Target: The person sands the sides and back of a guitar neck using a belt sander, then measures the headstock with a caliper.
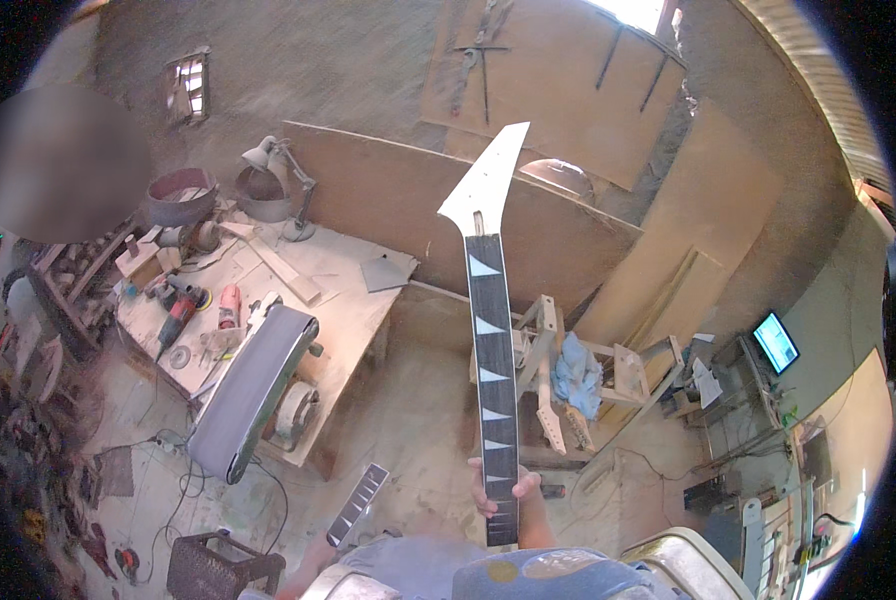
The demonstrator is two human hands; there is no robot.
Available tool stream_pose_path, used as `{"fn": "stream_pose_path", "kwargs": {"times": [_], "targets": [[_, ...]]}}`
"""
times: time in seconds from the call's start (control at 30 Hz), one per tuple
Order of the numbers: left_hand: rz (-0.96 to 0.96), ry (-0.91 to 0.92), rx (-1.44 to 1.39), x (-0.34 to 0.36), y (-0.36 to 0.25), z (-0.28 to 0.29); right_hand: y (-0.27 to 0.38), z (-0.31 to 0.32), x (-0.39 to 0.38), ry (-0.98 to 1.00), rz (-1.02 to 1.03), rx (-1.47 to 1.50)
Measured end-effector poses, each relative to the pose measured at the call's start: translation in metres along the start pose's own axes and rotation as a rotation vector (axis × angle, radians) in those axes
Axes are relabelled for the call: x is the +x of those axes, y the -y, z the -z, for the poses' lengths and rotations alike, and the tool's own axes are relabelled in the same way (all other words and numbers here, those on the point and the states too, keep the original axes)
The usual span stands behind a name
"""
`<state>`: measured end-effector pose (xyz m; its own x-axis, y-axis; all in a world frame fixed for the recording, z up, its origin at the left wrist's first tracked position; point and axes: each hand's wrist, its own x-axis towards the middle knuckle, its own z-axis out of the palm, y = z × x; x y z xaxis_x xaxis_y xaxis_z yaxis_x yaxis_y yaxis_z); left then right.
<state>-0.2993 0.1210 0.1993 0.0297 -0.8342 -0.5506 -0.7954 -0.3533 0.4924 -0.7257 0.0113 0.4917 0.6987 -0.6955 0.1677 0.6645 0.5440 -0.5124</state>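
Upright in front of me stands a guitar neck (494, 360), with a dark fingerboard, pale triangular inlays and a pointed, bare whitish headstock at the top. My right hand (524, 487) is wrapped round its lower part, fingers showing on both sides. Lower left, a shorter dark guitar fretboard (356, 506) with light inlays and a pale edge slants upward. My left hand (313, 561) is closed at its bottom end; the fingers are partly hidden and blurred. Whether a longer neck continues below that piece, I cannot tell.
Left of me is a workbench (353, 262) bearing a belt sander (255, 395), a red angle grinder (177, 325) and a desk lamp (268, 160). A dark stool (218, 568) stands lower left, near floor cables. Right, a wooden stand (623, 370) holds blue cloth; beyond glows a monitor (775, 342).
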Motion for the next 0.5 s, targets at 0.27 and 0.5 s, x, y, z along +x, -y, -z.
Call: {"fn": "stream_pose_path", "kwargs": {"times": [0.27,0.5], "targets": [[0.067,-0.112,-0.124,0.011,0.017,-0.017,0.042,0.03,0.064,-0.091,-0.145,-0.05],[0.221,-0.106,-0.173,-0.005,-0.036,-0.01,0.101,0.136,0.19,-0.326,-0.209,-0.764]]}}
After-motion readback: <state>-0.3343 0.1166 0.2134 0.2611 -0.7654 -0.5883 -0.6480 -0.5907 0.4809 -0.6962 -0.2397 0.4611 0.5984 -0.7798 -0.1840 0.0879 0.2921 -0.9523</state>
